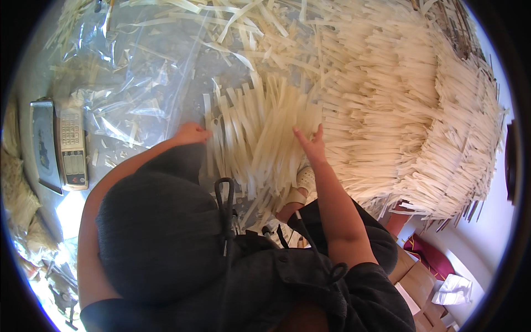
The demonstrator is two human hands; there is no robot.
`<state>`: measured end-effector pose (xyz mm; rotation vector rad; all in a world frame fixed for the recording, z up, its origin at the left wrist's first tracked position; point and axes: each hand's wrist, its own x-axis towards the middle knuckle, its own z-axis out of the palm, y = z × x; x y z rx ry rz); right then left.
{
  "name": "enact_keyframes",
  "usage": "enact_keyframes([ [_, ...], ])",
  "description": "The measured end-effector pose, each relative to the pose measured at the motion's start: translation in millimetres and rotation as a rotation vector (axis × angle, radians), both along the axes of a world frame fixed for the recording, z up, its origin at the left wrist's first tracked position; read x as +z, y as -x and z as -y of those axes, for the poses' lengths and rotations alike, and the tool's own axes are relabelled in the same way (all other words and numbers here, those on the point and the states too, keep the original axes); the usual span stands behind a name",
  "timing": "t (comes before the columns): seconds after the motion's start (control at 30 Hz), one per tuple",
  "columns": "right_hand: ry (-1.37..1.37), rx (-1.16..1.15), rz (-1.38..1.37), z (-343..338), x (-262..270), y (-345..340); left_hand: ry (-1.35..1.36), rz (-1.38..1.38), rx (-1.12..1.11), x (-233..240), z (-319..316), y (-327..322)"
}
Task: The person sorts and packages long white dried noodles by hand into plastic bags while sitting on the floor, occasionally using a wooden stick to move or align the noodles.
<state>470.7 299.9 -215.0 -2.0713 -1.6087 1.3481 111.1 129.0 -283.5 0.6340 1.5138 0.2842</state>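
Note:
Before me is a loose bundle of flat, pale dried strips (265, 137), seemingly noodles, lying roughly lengthwise away from my body. My left hand (193, 133) is at the bundle's left edge with its fingers curled; whether a strip is pinched in it is hidden. On the opposite side, my right hand (312, 143) has thumb and fingers spread against the bundle's right edge. Broken pieces and stray strips lie beneath and below the bundle, near my shoe (306, 178).
A large stack of the same strips (381, 108) rises on the right, with thin rods at its outer edge. Clear plastic sheeting (141, 83) spreads at the left beside a scale (62, 145) with a keypad. Cardboard boxes (419, 278) and a white packet (453, 289) are at lower right.

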Motion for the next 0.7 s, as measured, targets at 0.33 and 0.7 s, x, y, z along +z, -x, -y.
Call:
enact_keyframes([
  [0.33,-0.137,0.789,0.101,63,20,141,0.159,0.797,0.369,21,4,-26],
  [0.7,-0.104,1.013,0.464,46,61,201,0.33,1.053,0.501,55,-46,-20],
])
